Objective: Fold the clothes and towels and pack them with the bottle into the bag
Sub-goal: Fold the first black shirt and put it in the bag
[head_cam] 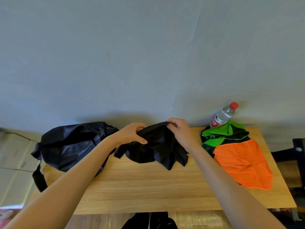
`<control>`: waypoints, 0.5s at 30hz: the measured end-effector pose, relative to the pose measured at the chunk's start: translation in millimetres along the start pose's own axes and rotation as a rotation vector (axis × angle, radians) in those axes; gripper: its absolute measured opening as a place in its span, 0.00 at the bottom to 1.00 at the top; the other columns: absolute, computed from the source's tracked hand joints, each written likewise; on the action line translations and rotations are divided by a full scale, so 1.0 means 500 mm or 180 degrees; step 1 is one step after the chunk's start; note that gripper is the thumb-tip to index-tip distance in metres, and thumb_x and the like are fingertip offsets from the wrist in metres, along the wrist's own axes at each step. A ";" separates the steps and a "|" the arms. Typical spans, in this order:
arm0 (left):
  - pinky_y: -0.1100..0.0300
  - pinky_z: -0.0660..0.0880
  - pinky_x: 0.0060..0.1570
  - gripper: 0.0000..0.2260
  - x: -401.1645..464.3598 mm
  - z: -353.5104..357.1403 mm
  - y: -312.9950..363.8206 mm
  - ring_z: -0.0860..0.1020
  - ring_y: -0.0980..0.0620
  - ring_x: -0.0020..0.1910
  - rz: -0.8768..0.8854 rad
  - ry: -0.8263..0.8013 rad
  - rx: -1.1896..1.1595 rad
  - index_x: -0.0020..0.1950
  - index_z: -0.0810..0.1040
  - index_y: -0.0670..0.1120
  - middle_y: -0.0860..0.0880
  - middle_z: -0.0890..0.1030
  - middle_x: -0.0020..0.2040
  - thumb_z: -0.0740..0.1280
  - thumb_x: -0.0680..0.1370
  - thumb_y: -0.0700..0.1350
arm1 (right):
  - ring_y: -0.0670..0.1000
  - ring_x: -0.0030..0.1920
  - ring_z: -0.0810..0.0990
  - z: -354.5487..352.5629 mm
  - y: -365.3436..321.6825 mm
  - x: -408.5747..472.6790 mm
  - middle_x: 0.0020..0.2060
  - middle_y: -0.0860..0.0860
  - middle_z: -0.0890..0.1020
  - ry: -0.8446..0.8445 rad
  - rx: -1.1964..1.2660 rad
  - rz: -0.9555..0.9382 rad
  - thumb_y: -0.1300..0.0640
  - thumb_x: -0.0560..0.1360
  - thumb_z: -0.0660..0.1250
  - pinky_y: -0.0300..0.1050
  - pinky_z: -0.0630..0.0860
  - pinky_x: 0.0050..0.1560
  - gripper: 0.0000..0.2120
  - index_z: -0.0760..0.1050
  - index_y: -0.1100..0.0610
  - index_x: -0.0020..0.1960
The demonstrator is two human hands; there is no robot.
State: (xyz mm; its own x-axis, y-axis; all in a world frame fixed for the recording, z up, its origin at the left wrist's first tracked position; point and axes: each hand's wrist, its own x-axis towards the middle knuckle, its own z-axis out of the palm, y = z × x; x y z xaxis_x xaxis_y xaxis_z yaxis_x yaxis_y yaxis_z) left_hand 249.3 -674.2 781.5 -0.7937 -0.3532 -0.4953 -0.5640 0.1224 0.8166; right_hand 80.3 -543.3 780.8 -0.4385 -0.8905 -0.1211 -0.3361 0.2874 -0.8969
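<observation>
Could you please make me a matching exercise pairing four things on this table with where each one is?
Things:
1. bag
2. black garment
3. bottle
4. orange mesh cloth

Places:
A. upright by the wall, far right
B. held up by both hands, centre
C. spread flat at the right edge
D. lying on the left end

Pairs: 1-D, 2-B, 3-A, 4-C

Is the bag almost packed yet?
Not yet. Nothing looks packed: the black bag lies at the table's left. Both hands, left and right, are holding up the black garment, unfolded. The green mesh cloth, orange mesh cloth and bottle wait on the right.
</observation>
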 end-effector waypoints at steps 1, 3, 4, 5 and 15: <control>0.58 0.78 0.52 0.14 0.000 -0.006 -0.002 0.81 0.49 0.49 0.0080 0.0084 0.0106 0.57 0.77 0.41 0.44 0.82 0.51 0.71 0.72 0.37 | 0.49 0.39 0.76 -0.010 0.000 0.005 0.35 0.50 0.77 0.0007 0.0042 0.0031 0.65 0.78 0.60 0.41 0.69 0.41 0.10 0.76 0.57 0.41; 0.66 0.76 0.46 0.10 -0.004 -0.019 -0.006 0.82 0.54 0.46 0.0200 0.0251 0.0188 0.54 0.79 0.41 0.48 0.83 0.46 0.71 0.73 0.37 | 0.50 0.41 0.76 -0.025 -0.004 0.012 0.36 0.51 0.77 0.0040 0.0144 0.0096 0.64 0.79 0.58 0.44 0.68 0.41 0.11 0.75 0.58 0.41; 0.69 0.75 0.44 0.08 -0.007 -0.025 -0.007 0.82 0.56 0.44 0.0225 0.0321 0.0214 0.52 0.80 0.42 0.50 0.83 0.44 0.71 0.73 0.37 | 0.51 0.41 0.75 -0.032 -0.008 0.014 0.37 0.52 0.76 0.0067 0.0232 0.0155 0.64 0.79 0.57 0.44 0.68 0.41 0.11 0.74 0.58 0.41; 0.70 0.74 0.44 0.07 -0.009 -0.033 -0.009 0.82 0.57 0.42 0.0234 0.0391 0.0228 0.50 0.81 0.43 0.51 0.83 0.43 0.71 0.73 0.38 | 0.51 0.41 0.75 -0.038 -0.012 0.017 0.37 0.53 0.76 0.0098 0.0329 0.0229 0.64 0.80 0.57 0.43 0.68 0.41 0.11 0.74 0.58 0.42; 0.69 0.75 0.38 0.02 -0.036 -0.075 -0.024 0.80 0.61 0.36 0.0255 0.1096 -0.0423 0.42 0.79 0.47 0.51 0.81 0.38 0.70 0.74 0.41 | 0.53 0.42 0.79 -0.080 -0.015 0.027 0.41 0.57 0.77 -0.0237 0.0662 0.0607 0.53 0.74 0.69 0.38 0.74 0.39 0.17 0.73 0.68 0.50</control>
State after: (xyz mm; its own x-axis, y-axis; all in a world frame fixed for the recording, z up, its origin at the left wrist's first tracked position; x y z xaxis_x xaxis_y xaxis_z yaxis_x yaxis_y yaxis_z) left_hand 278.7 -704.4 791.8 -0.6982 -0.6414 -0.3180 -0.4507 0.0488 0.8913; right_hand 43.5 -543.5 802.7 -0.4124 -0.8530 -0.3197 -0.0719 0.3803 -0.9220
